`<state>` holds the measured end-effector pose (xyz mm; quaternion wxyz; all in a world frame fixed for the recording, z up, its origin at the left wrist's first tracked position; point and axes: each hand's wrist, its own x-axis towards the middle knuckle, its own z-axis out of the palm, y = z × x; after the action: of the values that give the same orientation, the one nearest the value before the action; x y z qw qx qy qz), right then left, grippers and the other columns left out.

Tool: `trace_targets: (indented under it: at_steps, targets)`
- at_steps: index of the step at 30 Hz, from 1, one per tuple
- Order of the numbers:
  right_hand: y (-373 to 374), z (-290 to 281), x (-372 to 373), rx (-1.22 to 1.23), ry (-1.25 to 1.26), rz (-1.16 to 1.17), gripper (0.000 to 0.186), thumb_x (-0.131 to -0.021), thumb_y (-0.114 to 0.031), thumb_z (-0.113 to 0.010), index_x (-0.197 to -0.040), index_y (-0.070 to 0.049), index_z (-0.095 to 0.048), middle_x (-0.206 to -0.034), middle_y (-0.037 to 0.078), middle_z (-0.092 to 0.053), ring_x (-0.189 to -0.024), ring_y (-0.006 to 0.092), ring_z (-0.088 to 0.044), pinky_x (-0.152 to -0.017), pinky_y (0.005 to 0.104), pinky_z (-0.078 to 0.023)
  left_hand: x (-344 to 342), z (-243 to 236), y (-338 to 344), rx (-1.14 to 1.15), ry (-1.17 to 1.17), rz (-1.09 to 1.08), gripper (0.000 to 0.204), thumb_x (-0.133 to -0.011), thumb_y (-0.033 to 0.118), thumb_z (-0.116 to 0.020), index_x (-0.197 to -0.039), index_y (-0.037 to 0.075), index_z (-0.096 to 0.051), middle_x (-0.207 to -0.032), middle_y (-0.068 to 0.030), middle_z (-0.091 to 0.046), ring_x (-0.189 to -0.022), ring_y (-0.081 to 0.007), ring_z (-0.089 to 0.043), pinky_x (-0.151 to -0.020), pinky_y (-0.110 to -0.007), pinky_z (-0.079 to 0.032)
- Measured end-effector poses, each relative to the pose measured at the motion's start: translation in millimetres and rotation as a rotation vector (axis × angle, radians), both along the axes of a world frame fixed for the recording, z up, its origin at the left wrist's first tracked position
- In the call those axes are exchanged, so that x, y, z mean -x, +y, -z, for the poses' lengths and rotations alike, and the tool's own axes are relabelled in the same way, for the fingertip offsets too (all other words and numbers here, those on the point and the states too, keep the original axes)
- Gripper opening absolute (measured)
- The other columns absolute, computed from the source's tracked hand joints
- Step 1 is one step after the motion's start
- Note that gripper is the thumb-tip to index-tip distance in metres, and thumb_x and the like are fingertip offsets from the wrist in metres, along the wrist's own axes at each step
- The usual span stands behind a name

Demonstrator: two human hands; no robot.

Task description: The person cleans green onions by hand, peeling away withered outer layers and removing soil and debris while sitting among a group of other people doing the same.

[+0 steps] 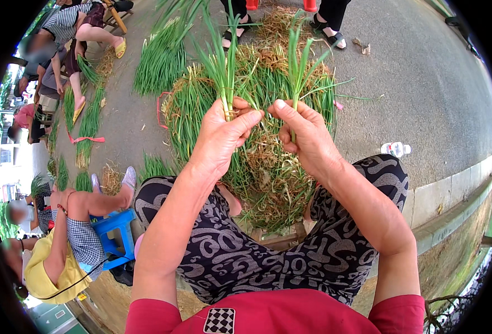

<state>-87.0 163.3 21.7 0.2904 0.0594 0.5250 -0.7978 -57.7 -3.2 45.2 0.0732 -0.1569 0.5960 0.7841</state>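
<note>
The left hand (218,139) is closed around a bunch of green stalks (222,69), pale ends down in the palm and leaves pointing to the far side. The right hand (311,133) pinches a smaller bunch (297,72) between thumb and fingers, its leaves also fanning away. The hands are side by side with fingertips close together; whether they touch, I cannot tell. Both bunches are above a broad heap of greens (187,119) on the pavement (424,83), between the person's knees and a person in dark sandals (240,25) on the far side. Dry brown leaves (268,189) cover the heap's middle and near part.

Just left of the heap's far end lies another pile of greens (160,64). Farther left, a red tie (87,139) crosses a long row of greens (93,114). To the right, near the knee, a clear bottle (393,149) lies on its side. Near left, a person in a yellow top (48,278) sits on a blue stool (121,231).
</note>
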Motion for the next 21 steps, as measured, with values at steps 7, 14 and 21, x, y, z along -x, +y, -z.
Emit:
trace_targets:
  at_steps: [7, 14, 21]
  targets:
    - [0, -5, 2, -0.004, 0.025, -0.067, 0.025, -0.085, -0.029, -0.068, -0.092, -0.006, -0.06, -0.062, -0.007, -0.045, -0.051, 0.0014, -0.038, -0.042, 0.0178, -0.026, -2, -7, 1, 0.141, 0.009, 0.122, 0.023, -0.082, 0.009, -0.069, -0.095, 0.007, -0.05, -0.077, 0.0022, -0.053, -0.061, -0.004, -0.045, -0.051, -0.019, -0.035]
    - [0, -2, 6, 0.169, -0.05, 0.012, 0.014, -0.084, -0.017, -0.069, -0.084, -0.012, -0.055, -0.067, -0.005, -0.051, -0.053, 0.0034, -0.045, -0.042, 0.0176, -0.029, -3, -4, 3, 0.167, 0.037, 0.132, 0.025, -0.082, 0.011, -0.069, -0.097, 0.008, -0.05, -0.076, 0.0044, -0.05, -0.06, -0.0022, -0.042, -0.05, -0.018, -0.032]
    - [22, -6, 31, 0.31, -0.021, 0.212, 0.012, -0.09, -0.018, -0.061, -0.093, -0.011, -0.051, -0.089, 0.006, -0.061, -0.058, 0.0076, -0.049, -0.044, 0.0178, -0.034, -5, -3, -4, 0.121, 0.041, 0.081, 0.021, -0.086, 0.014, -0.065, -0.099, 0.008, -0.049, -0.076, 0.0037, -0.05, -0.055, -0.0012, -0.039, -0.045, -0.016, -0.027]
